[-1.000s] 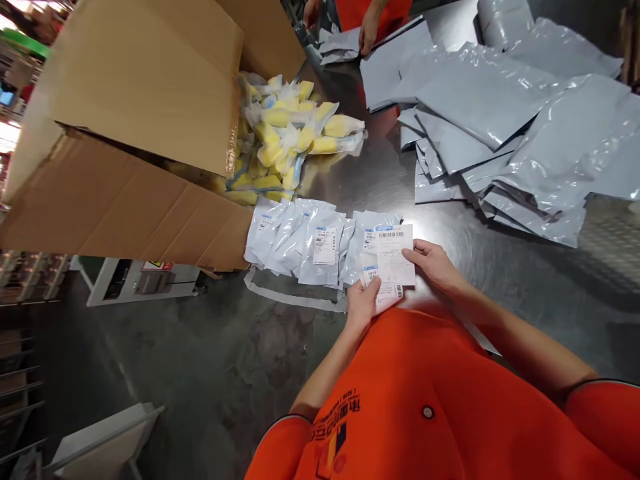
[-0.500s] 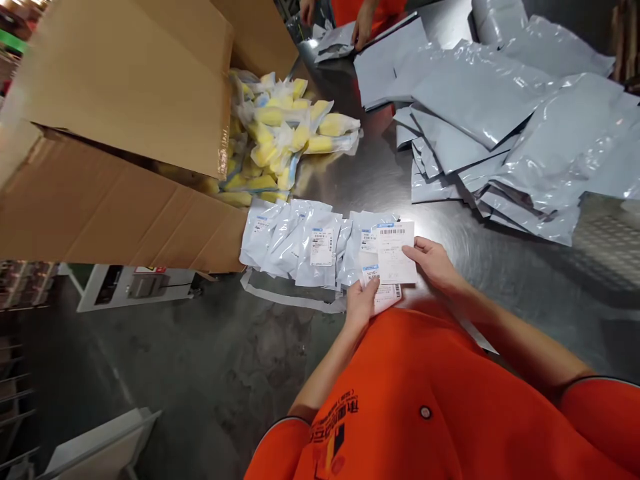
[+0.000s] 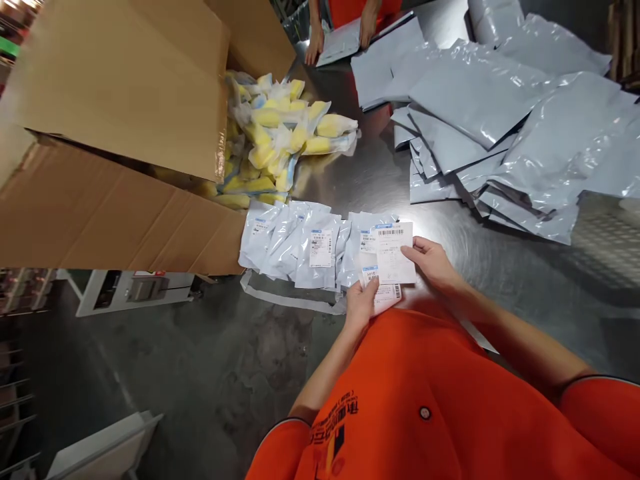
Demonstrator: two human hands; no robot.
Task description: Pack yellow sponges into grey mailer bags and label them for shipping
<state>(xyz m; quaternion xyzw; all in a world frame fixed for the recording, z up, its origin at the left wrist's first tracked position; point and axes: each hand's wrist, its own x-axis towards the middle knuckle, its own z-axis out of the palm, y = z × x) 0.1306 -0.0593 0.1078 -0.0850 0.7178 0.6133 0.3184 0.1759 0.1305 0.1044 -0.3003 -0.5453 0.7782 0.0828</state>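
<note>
I see a shiny metal table (image 3: 373,183) spanning the centre and right of the frame, with grey floor (image 3: 215,373) at lower left. A box (image 3: 125,220) fills the upper left; grey bags (image 3: 475,90) heap at upper right. Just right of centre, my left hand (image 3: 360,305) pinches the lower label (image 3: 387,297), thumb on top; my right hand (image 3: 433,264) grips the upper label (image 3: 395,257) by its right edge.
</note>
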